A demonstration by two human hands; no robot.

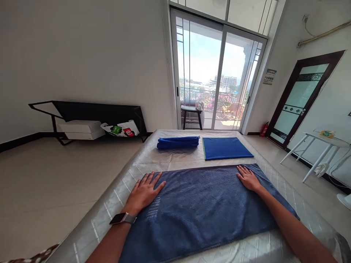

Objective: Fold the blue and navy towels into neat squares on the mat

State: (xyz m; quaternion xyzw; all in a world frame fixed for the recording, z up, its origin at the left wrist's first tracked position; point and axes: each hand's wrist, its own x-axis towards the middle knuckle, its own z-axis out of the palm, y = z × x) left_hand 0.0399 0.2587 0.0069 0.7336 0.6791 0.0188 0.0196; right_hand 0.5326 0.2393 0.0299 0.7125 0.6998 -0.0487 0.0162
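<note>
A grey-blue towel [197, 204] lies spread out on a mattress, with slight wrinkles across its middle. My left hand [145, 191] rests flat near the towel's far left corner, fingers spread; a watch [123, 218] is on that wrist. Near the far right corner my right hand [248, 178] also lies flat on the cloth, palm down. Beyond the towel are a rolled or folded bright blue cloth [178, 143] on the left and a flat, folded blue cloth [227, 148] with a green edge on the right.
The mattress [128, 182] has a shiny, quilted-looking cover. Against the left wall, a black rack [98, 111] stands over a white box [80, 128] and a printed bag [123, 129]. Glass sliding doors [201, 73] are at the back. A white stool [329, 140] stands to the right.
</note>
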